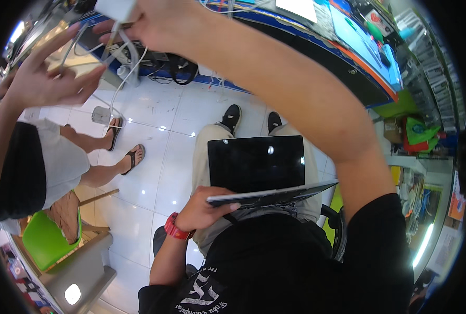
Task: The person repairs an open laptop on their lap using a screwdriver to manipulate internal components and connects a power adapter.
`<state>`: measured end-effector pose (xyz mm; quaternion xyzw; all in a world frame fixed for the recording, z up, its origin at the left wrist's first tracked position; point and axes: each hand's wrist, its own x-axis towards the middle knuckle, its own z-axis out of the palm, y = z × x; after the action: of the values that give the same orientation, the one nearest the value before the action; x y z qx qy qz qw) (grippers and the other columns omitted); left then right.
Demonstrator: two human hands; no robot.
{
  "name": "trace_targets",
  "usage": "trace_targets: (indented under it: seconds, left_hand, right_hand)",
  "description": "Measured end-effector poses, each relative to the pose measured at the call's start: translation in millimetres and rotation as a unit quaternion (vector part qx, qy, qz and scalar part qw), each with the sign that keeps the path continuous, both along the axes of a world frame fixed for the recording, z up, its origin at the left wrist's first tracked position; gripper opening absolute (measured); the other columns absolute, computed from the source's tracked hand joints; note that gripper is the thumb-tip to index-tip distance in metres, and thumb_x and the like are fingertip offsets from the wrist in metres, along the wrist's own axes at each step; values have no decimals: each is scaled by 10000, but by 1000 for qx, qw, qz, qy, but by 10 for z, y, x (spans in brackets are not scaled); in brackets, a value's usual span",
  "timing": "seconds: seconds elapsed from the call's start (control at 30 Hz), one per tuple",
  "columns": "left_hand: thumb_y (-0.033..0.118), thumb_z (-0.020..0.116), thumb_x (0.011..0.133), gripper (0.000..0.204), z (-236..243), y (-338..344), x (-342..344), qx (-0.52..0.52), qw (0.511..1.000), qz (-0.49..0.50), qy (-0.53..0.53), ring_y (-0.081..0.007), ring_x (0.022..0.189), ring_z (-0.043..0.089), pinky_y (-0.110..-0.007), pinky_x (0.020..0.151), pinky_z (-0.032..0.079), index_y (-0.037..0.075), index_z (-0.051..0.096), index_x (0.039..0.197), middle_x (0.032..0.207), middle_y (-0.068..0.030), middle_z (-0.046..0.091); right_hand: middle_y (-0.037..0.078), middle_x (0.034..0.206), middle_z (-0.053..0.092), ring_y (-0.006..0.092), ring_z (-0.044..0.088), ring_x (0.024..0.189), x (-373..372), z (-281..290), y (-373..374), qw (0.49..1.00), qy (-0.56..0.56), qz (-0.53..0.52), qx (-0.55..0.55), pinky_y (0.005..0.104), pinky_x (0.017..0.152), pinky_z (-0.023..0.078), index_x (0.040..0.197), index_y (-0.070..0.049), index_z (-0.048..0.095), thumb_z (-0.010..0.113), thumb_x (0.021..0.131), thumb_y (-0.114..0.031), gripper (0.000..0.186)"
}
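An open laptop (256, 162) lies across my lap, its dark glossy screen facing up. Its thin other half (269, 195) stands tilted, seen nearly edge-on. My left hand (210, 208), with a red watch on the wrist, is closed on the left end of that half. Far to the upper left, my right hand (165, 25) is stretched out and closed on a white power adapter (115, 9), slightly blurred. White cables (129, 78) hang below it. Another person's hand (52, 78) is beside them, fingers spread.
A workbench (322, 57) with a blue mat and tools runs along the far side. A grey-white plug block (102, 114) hangs on a cable above the tiled floor. The other person's sandalled feet (133, 158) and a green chair (52, 238) are at left.
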<state>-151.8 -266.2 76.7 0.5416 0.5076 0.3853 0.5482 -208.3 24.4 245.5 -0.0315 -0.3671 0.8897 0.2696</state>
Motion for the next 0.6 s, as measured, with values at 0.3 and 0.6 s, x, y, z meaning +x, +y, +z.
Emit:
trace_targets:
  seconds: [0.3,0.6]
  left_hand:
    - [-37,797,937,296,131,137,-9,-24,998,-57,-20,-264,932,821,-331,834,623,10,835,1226,1084,-158,848]
    - [10,778,961,263,705,780,-45,-142,952,-217,164,-262,745,739,-359,733,578,15,808,1222,897,-164,798]
  right_hand:
    - [80,1043,754,145,726,845,2988,-856,560,903,-281,-264,188,319,705,589,1246,-19,695,823,1016,-224,333]
    - [137,1061,773,191,750,813,4440,-1940,386,848,-328,-406,98,318,681,572,1310,18,704,839,1000,-273,446]
